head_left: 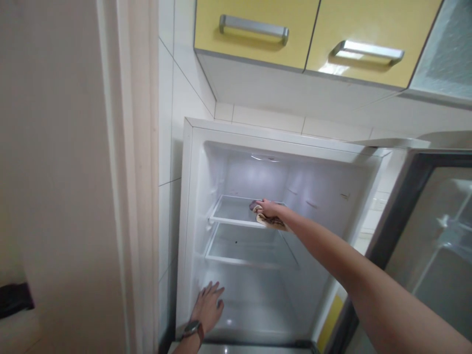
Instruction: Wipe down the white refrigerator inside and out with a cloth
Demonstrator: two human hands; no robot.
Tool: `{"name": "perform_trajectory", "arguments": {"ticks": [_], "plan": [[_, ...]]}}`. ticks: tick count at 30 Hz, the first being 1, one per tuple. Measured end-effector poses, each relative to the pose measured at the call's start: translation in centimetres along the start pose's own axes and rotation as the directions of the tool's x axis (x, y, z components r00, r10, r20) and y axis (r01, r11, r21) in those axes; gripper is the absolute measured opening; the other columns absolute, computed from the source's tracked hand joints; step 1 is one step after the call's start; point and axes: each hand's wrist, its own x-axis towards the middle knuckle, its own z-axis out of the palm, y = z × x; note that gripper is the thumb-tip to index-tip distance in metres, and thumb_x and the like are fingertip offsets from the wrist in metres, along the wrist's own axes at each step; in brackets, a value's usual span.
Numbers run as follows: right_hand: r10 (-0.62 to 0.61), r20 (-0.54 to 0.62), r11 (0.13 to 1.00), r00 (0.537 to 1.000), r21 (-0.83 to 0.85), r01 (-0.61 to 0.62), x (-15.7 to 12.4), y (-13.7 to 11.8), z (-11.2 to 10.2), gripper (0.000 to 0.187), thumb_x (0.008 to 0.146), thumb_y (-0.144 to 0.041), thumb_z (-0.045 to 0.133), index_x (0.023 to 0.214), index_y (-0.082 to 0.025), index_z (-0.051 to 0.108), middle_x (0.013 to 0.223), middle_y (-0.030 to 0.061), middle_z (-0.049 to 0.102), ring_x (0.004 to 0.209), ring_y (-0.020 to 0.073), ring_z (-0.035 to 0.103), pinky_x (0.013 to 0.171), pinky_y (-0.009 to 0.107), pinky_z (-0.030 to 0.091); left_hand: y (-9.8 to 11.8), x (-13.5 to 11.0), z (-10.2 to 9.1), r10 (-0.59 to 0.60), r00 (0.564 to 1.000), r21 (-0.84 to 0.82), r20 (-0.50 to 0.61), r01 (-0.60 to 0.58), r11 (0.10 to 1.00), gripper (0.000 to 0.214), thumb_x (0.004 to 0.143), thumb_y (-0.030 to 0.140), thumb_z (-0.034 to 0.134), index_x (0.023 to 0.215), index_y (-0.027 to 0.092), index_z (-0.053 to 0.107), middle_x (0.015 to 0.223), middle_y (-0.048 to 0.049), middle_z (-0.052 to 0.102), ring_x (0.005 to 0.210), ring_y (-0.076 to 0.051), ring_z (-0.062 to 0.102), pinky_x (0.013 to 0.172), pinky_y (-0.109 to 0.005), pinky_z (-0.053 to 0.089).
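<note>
The hands are well apart inside an open refrigerator (187, 211). The right hand (268, 208) grips a patterned cloth (271, 221) at the right part of the upper shelf (233, 208), over its front edge. The left hand (208, 306), a watch (192, 328) on its wrist, has its fingers spread near the left inner wall, low down; whether it touches is unclear. A dark speck (236, 242) lies on the lower shelf (254, 247).

round dark-faced watch (191, 328), brown strap (201, 332)
</note>
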Motion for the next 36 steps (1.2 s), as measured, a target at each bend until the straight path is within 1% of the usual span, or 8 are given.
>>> {"name": "perform_trajectory", "arguments": {"ticks": [5,10,14,16,22,25,31,36], "plan": [[0.010,0.034,0.987,0.999,-0.164,-0.004,-0.6,-0.3,-1.3,0.048,0.097,-0.033,0.057,0.145,-0.031,0.059,0.134,0.0116,0.065,0.097,0.0211,0.067,0.086,0.032,0.053,0.0,-0.1,0.0,0.010,1.000,0.030,-0.001,-0.010,1.000,0.058,0.095,0.028,0.044,0.151,0.030,0.060,0.165,-0.0005,0.045,0.159,-0.026,0.029,0.130,-0.047,0.020],[0.109,-0.091,0.911,0.990,-0.389,-0.137,-2.3,2.8,-7.2,0.027,0.091,-0.020,0.056,0.106,-0.021,0.078,0.124,0.0184,0.067,0.124,0.0380,0.054,0.103,0.058,0.043,-0.4,0.5,0.8,0.013,1.000,0.065,0.011,-0.013,0.998,0.059,0.094,0.028,0.045,0.151,0.029,0.059,0.166,-0.0026,0.045,0.158,-0.029,0.030,0.129,-0.049,0.023],[0.178,-0.221,0.829,0.959,-0.490,-0.268,-5.4,7.0,-11.2,0.036,0.091,-0.017,0.049,0.112,-0.018,0.078,0.146,0.0218,0.054,0.146,0.0462,0.027,0.113,0.073,0.024,-0.6,0.6,1.1,0.030,1.000,0.068,-0.007,-0.030,0.997,0.059,0.094,0.028,0.045,0.151,0.029,0.059,0.165,-0.0026,0.045,0.158,-0.029,0.031,0.128,-0.050,0.023],[0.223,-0.204,0.802,0.953,-0.517,-0.298,-6.9,7.9,-10.9,0.037,0.090,-0.016,0.050,0.112,-0.018,0.078,0.147,0.0221,0.054,0.147,0.0475,0.026,0.113,0.076,0.022,-0.6,0.5,1.1,0.036,0.999,0.066,-0.018,-0.035,0.997,0.059,0.094,0.028,0.045,0.151,0.029,0.059,0.165,-0.0022,0.046,0.158,-0.028,0.031,0.128,-0.049,0.023],[0.299,0.001,0.817,0.954,-0.517,-0.256,-7.4,5.9,-6.2,0.024,0.080,-0.023,0.069,0.100,-0.025,0.081,0.121,0.0150,0.072,0.126,0.0415,0.053,0.102,0.072,0.042,-0.4,0.5,0.9,0.040,0.999,0.055,-0.019,-0.039,0.998,0.058,0.094,0.029,0.045,0.151,0.029,0.060,0.165,-0.0035,0.046,0.158,-0.029,0.031,0.128,-0.049,0.023],[0.313,-0.048,0.798,0.948,-0.528,-0.291,-6.8,5.8,-7.0,0.020,0.082,-0.025,0.068,0.097,-0.023,0.081,0.119,0.0185,0.071,0.131,0.0426,0.050,0.107,0.075,0.036,-0.2,0.5,0.5,0.035,0.999,0.063,-0.007,-0.034,0.997,0.058,0.095,0.029,0.045,0.151,0.027,0.059,0.165,-0.0040,0.046,0.158,-0.030,0.031,0.128,-0.050,0.024],[0.362,-0.253,0.720,0.897,-0.535,-0.442,-8.2,7.8,-11.1,0.039,0.091,-0.036,0.059,0.121,-0.019,0.077,0.147,0.0267,0.052,0.146,0.0527,0.027,0.109,0.087,0.020,0.1,0.1,-0.3,0.048,0.999,0.080,0.011,-0.049,0.996,0.059,0.095,0.030,0.043,0.153,0.025,0.058,0.165,-0.0050,0.045,0.158,-0.031,0.031,0.128,-0.050,0.024],[0.364,-0.168,0.777,0.916,-0.488,-0.399,-9.5,6.8,-8.2,0.031,0.089,-0.033,0.063,0.114,-0.022,0.079,0.141,0.0247,0.057,0.139,0.0507,0.039,0.101,0.082,0.034,0.2,0.0,-0.3,0.042,0.999,0.087,0.013,-0.043,0.995,0.059,0.095,0.028,0.043,0.152,0.026,0.058,0.166,-0.0054,0.044,0.158,-0.030,0.030,0.128,-0.050,0.023]]}}
